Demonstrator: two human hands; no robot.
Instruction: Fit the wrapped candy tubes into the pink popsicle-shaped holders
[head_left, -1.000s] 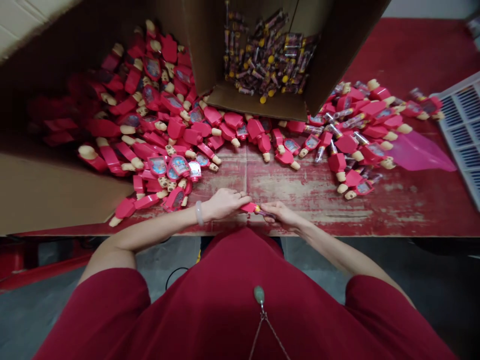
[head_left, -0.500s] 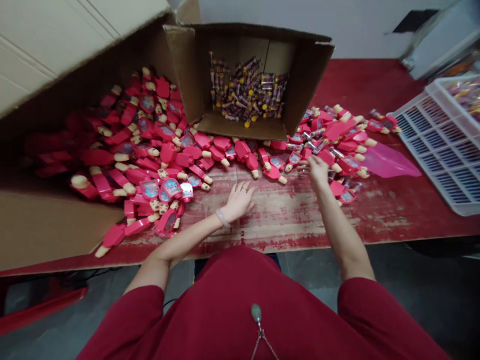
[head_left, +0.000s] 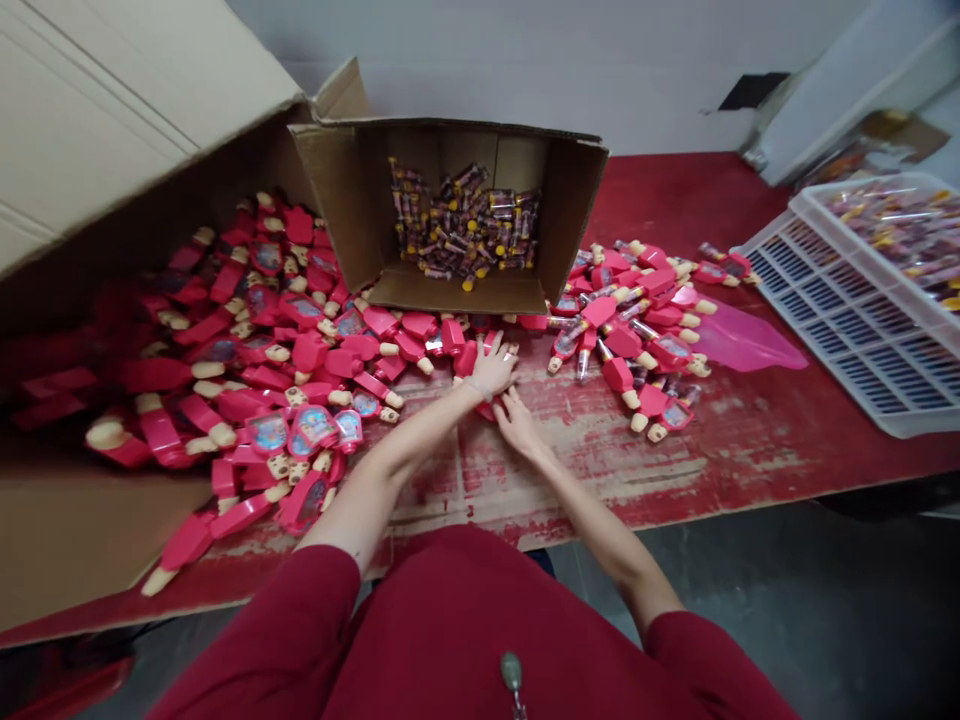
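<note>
Pink plastic pieces with cream-coloured tips (head_left: 309, 352) lie in a large heap on the left of the red table (head_left: 555, 455). My left hand (head_left: 495, 368) rests with its fingers spread over a few pink pieces just in front of the small cardboard box. Right beside it, below and to the right, my right hand (head_left: 516, 420) touches the edge of a pink piece, its fingers apart. Both hands partly cover these pieces. A smaller pile of pink pieces (head_left: 622, 340), mixed with clear tubes, lies to the right of the hands.
The small open cardboard box (head_left: 574, 215) holds many tubes with yellow caps. A large carton (head_left: 97, 110) stands at the left. On the right are a pink translucent scoop-like sheet (head_left: 750, 335) and white baskets (head_left: 847, 350), the upper one filled with tubes.
My left hand has moved forward onto the pink pieces. My right hand has left the right pile and come left beside it. The camera view has shifted.
</note>
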